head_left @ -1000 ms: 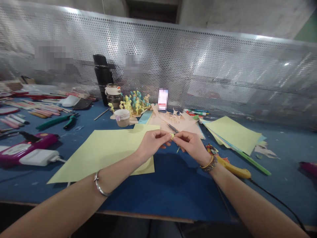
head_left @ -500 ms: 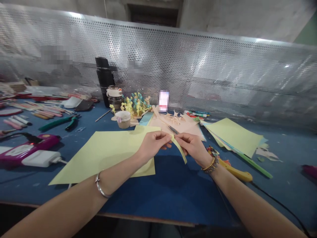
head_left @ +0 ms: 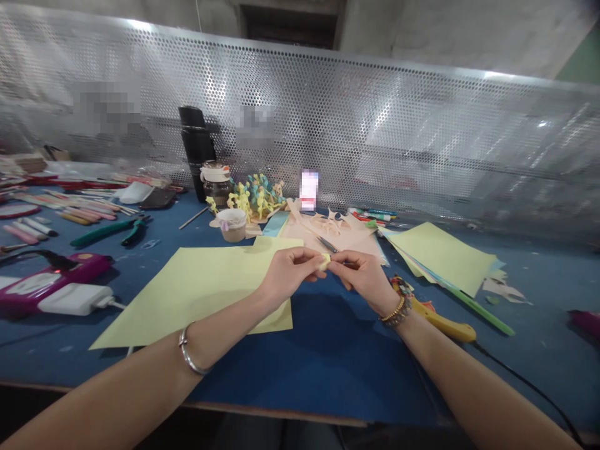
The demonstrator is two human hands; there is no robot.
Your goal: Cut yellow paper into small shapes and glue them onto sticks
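Observation:
My left hand (head_left: 295, 270) is closed, pinching a pale yellow strip (head_left: 325, 261) between thumb and fingertips. From the other side, my right hand (head_left: 359, 273) grips the same strip with its fingertips. Only a small, bunched part of it shows between the hands; the rest is hidden by fingers. Both hands are above the blue table, at the right edge of a large pale yellow sheet (head_left: 201, 281). Just beyond the fingers, a pair of metal tweezers or scissors, too small to tell, has its tip (head_left: 327, 244) on a peach sheet (head_left: 354, 240).
Yellow and blue flower-like pieces (head_left: 248, 199) stand behind a small cup (head_left: 233, 225). Green-handled pliers (head_left: 105, 232) and a purple power strip (head_left: 70, 275) lie left. To the right are a yellow glue gun (head_left: 443, 322), a green stick (head_left: 485, 310) and stacked sheets (head_left: 443, 253). A lit phone (head_left: 309, 189) stands behind.
The yellow strip's long free end, which hung down beside my right fingers, is now gathered into a short piece between both hands. The hands have barely moved.

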